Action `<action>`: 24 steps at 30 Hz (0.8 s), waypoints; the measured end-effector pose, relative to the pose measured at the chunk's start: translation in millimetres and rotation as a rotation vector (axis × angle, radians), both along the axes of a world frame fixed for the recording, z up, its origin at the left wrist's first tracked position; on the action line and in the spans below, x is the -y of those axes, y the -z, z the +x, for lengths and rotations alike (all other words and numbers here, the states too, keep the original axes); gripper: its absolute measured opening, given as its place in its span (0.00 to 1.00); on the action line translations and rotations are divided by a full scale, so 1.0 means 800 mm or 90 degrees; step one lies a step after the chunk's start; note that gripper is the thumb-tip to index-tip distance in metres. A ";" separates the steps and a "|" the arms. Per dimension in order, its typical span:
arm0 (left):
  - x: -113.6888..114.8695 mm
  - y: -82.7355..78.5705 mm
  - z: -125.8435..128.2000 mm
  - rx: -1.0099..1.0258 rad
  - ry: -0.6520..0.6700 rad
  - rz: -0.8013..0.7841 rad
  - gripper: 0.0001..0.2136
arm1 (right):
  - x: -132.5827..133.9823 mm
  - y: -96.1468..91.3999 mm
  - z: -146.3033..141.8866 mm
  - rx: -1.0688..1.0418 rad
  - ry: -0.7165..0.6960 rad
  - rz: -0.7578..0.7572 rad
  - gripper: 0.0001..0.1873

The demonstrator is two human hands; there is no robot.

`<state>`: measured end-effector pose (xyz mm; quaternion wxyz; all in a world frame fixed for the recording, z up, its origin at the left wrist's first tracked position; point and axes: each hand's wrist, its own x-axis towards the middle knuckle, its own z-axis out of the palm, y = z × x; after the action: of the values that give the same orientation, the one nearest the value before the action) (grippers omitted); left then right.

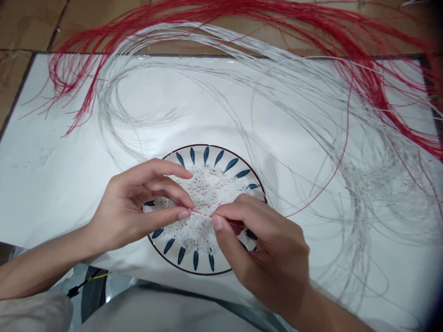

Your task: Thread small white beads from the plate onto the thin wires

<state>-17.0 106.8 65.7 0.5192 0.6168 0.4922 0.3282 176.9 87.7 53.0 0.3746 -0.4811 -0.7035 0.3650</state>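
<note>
A round plate (221,157) with dark blue leaf marks on its rim lies on a white sheet and holds several small white beads (204,184). Over the plate, my left hand (138,207) pinches one end of a thin red string (204,213) between thumb and fingers. My right hand (263,244) pinches the same string a little to the right. The string runs on from my right hand up and to the right across the sheet.
A bundle of red strings (311,27) arcs across the top and down the right side. Loose white strings (311,129) curl over the white sheet (51,175). Brown cardboard (27,23) lies beyond the sheet's far edge.
</note>
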 end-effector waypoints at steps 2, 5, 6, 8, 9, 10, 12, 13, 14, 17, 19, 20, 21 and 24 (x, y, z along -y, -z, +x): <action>0.000 0.000 0.000 -0.005 -0.002 0.001 0.18 | 0.000 0.001 0.000 0.002 0.000 -0.002 0.08; 0.000 0.000 -0.001 0.004 0.002 0.008 0.18 | 0.001 0.001 0.000 0.006 0.000 -0.003 0.08; 0.000 0.001 -0.001 0.008 0.004 0.010 0.18 | 0.001 0.000 0.001 0.006 0.001 -0.002 0.08; 0.000 0.002 -0.001 0.011 0.006 0.014 0.18 | 0.001 -0.001 0.001 0.006 -0.001 -0.002 0.08; 0.001 0.002 -0.001 0.008 0.005 0.014 0.18 | 0.000 -0.001 0.001 0.006 -0.002 -0.003 0.08; 0.002 0.003 -0.001 0.005 0.003 0.016 0.18 | 0.000 -0.002 0.001 0.007 -0.002 -0.003 0.08; 0.003 0.003 -0.001 -0.005 0.000 0.022 0.17 | 0.000 -0.002 0.002 0.008 -0.005 -0.004 0.08; 0.004 0.003 -0.001 -0.012 -0.002 0.027 0.17 | 0.000 -0.001 0.002 0.010 -0.007 -0.005 0.08; 0.005 0.003 0.000 -0.020 -0.003 0.036 0.17 | 0.000 -0.001 0.002 0.012 -0.008 -0.006 0.08; 0.007 0.003 0.002 -0.047 -0.004 0.082 0.17 | 0.000 -0.001 0.001 0.016 -0.012 -0.006 0.08; 0.008 0.003 0.002 -0.063 -0.004 0.118 0.17 | 0.001 -0.001 0.000 0.015 -0.014 -0.004 0.07; 0.009 0.003 0.002 -0.068 -0.003 0.131 0.18 | 0.001 -0.001 0.000 0.015 -0.016 -0.003 0.07; 0.009 0.004 0.002 -0.071 -0.002 0.138 0.18 | 0.001 -0.001 0.000 0.017 -0.018 -0.004 0.07; 0.011 0.005 0.000 -0.066 0.004 0.143 0.19 | 0.001 0.000 0.001 0.021 -0.022 0.000 0.07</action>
<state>-16.8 98.0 61.5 0.4221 0.6885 0.4766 0.3474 177.5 87.0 53.1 0.3567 -0.4750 -0.7175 0.3637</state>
